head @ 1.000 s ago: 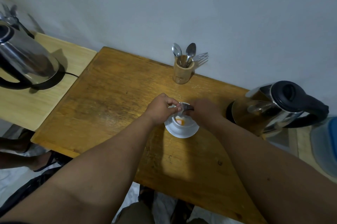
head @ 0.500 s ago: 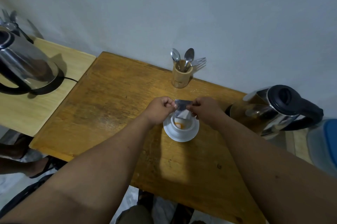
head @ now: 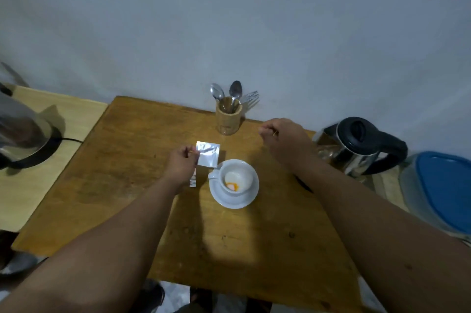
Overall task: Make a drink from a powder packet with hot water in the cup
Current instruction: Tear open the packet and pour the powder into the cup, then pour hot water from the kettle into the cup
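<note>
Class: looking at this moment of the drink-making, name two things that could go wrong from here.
1. The silver foil packet, pinched in the left hand, hangs beside the white cup; leftover powder may fall on the wooden table.
2. The right hand is close to the steel kettle; its metal body may burn.

Home kitchen corner or tea nook. Worn wooden tabletop pushed against a plain painted wall. Wooden holder with spoons and a fork; steel kettle at right, second kettle on a paler side table; white cup on saucer; blue-lidded tub.
</note>
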